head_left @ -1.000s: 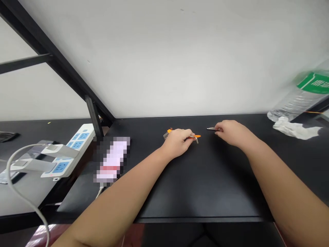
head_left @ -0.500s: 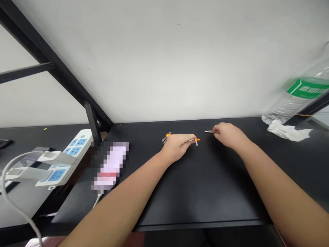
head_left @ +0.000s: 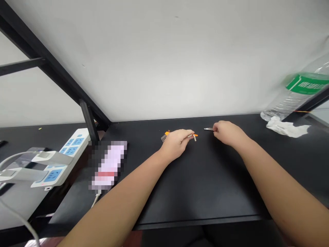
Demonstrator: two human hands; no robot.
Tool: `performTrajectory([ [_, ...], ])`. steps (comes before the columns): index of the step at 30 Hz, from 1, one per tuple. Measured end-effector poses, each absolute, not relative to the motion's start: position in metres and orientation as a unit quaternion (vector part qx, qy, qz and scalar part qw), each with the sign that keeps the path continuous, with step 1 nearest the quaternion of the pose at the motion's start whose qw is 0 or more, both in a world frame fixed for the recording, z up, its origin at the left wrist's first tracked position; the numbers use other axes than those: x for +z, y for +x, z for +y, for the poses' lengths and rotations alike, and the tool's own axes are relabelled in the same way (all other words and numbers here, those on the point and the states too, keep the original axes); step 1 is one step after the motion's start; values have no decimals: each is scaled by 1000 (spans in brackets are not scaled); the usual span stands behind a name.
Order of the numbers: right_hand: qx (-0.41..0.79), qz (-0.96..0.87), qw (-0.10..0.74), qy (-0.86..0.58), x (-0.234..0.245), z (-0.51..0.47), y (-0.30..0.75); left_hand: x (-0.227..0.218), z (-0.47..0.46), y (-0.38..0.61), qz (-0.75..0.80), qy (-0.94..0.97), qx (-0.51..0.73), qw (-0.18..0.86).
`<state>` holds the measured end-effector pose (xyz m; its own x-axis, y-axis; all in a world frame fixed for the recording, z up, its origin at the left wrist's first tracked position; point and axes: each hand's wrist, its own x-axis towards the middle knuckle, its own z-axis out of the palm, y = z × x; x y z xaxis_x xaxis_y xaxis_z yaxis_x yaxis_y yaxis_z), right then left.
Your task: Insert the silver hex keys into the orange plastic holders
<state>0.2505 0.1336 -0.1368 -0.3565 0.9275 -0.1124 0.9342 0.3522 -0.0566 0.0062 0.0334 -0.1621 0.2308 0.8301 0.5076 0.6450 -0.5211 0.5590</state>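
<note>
Grips an orange piece with metal rods (head_left: 167,133) in the left hand (head_left: 177,142), near the back of the black desk (head_left: 203,185); pinches a slim silvery tool (head_left: 208,129) in the right hand (head_left: 227,133), close by.

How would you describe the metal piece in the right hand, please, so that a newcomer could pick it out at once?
On the black desk, look near the far edge, by the pale wall. There, a slim metal piece sticks out from the right hand toward the left hand. Its visible part is silvery, unlike the orange parts showing at either side of the left hand.
</note>
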Motion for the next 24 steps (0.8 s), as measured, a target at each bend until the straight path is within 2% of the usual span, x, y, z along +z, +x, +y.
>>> performTrajectory([
  [3,-52,824,18,564,-136,133,250,-160,33,7,480,774,396,118],
  [12,-68,824,61,559,-130,125,244,-158,34,5,468,770,418,116],
  [15,-122,852,1,509,-124,115,240,-161,36,3,472,761,429,117],
  [20,-203,898,-178,348,-118,96,231,-162,38,1,484,755,432,91],
  [24,-213,900,-222,309,-119,89,226,-163,39,1,486,754,435,78],
])
